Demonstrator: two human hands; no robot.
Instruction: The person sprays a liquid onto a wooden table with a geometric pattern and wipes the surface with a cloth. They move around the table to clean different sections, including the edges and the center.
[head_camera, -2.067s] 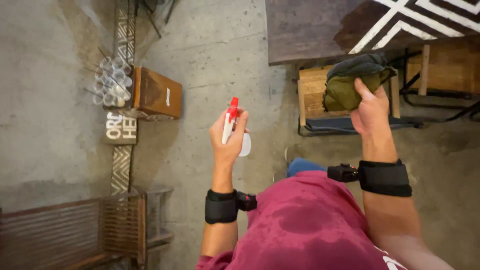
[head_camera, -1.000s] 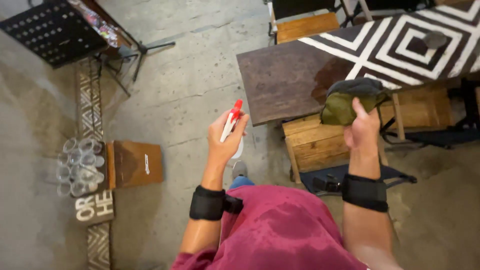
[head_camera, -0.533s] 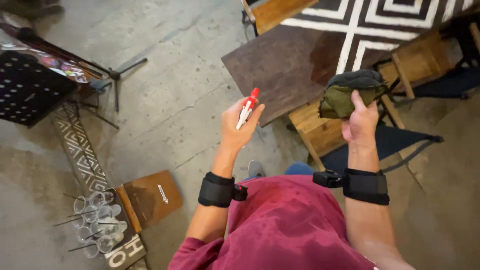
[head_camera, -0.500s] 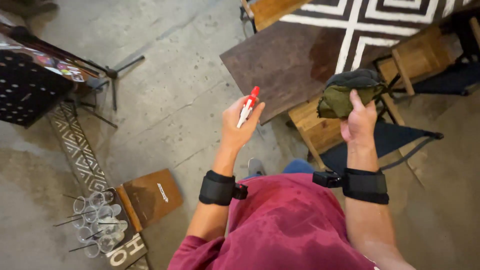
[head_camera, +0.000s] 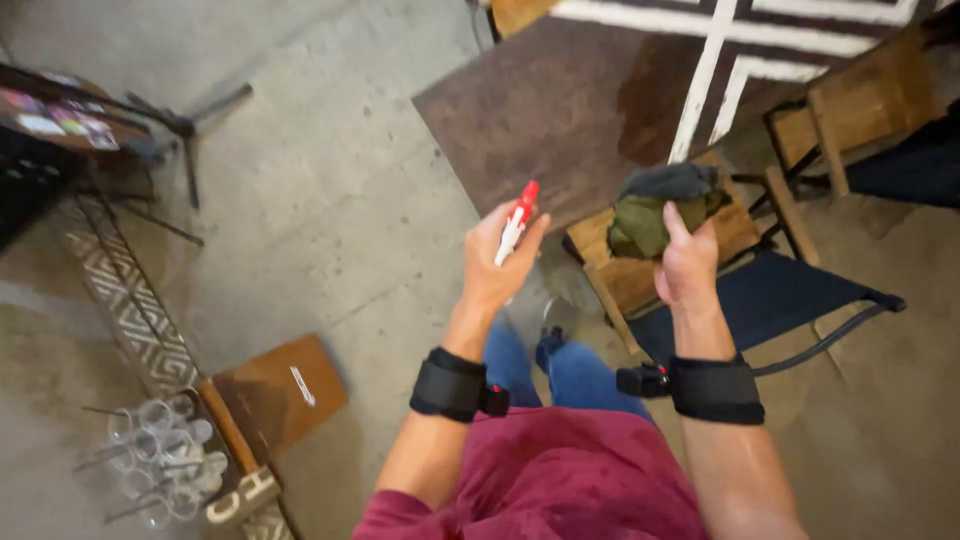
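My left hand (head_camera: 492, 268) grips a spray bottle with a red and white nozzle (head_camera: 517, 221), held upright in front of me. My right hand (head_camera: 685, 265) clutches a bunched olive-green and grey cloth (head_camera: 655, 206). Both hands are raised near the corner of a dark brown table (head_camera: 545, 115) that has a wet-looking patch and a black-and-white geometric pattern further along. Black bands sit on both wrists.
A wooden stool (head_camera: 640, 265) and a dark blue folding chair (head_camera: 780, 300) stand under my right hand; another wooden chair (head_camera: 860, 105) is at right. On the concrete floor at left are a brown wooden box (head_camera: 280, 390), a cluster of glasses (head_camera: 160, 460) and a black stand (head_camera: 150, 130).
The view has swung and I have come closer to the table. Both hands keep their hold on the bottle and the cloth.
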